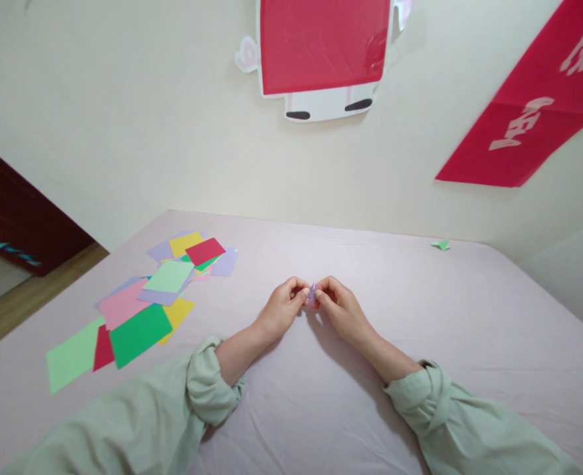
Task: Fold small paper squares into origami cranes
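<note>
My left hand (282,305) and my right hand (339,305) meet at the middle of the pale pink sheet (351,409). Both pinch a small folded lilac piece of paper (312,291) between fingertips and thumbs. The paper is tiny and mostly hidden by my fingers. Both forearms, in rolled-up pale green sleeves, rest on the sheet.
Several loose coloured paper squares (140,310) lie scattered at the left: green, pink, yellow, red, lilac. A small folded green paper (440,245) sits far right near the wall. Red posters (523,112) hang on the cream wall. Wooden floor shows at the left.
</note>
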Available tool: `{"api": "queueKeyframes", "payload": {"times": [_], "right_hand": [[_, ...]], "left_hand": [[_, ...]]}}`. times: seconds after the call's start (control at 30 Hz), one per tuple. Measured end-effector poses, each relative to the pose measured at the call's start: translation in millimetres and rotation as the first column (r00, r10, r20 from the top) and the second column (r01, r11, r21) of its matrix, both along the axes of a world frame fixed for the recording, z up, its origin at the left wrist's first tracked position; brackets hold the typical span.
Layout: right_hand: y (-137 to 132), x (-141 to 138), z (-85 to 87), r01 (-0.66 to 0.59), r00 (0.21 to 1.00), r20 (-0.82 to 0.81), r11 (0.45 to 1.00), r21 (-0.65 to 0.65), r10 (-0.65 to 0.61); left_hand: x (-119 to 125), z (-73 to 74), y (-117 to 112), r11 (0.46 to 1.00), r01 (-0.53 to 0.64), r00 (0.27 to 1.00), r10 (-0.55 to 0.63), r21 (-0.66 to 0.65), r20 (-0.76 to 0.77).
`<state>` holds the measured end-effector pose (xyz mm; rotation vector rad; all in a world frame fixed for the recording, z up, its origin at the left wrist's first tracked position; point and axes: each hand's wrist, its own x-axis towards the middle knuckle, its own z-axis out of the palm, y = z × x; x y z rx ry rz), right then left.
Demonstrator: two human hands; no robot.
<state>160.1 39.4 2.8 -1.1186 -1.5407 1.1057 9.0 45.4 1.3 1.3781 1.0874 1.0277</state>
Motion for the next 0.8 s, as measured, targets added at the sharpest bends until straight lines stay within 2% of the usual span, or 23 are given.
{"api": "queueKeyframes", "payload": {"times": [0.17, 0.37, 0.53, 0.8], "right_hand": [[4, 2, -4.4, 0.055, 0.997, -0.056, 0.998, -0.022, -0.056], [5, 1, -7.3, 0.025, 0.991, -0.128, 0.997, -0.072, -0.034], [5, 2, -9.9, 0.043, 0.996, -0.082, 0.998, -0.043, -0.047], [6, 3, -14.4, 0.005, 0.999, -0.043, 0.999, -0.037, -0.007]], "left_hand": [[2, -1.8, -1, 0.998, -0.026, 0.997, 0.030, -0.057, 0.065], [4, -5.9, 1, 0.999, -0.028, 0.992, 0.031, -0.032, 0.118], [2, -12.1, 4, 0.997, -0.075, 0.990, 0.077, -0.025, 0.121], [2, -11.4, 4, 0.997, -0.074, 0.990, 0.075, -0.010, 0.116]]}}
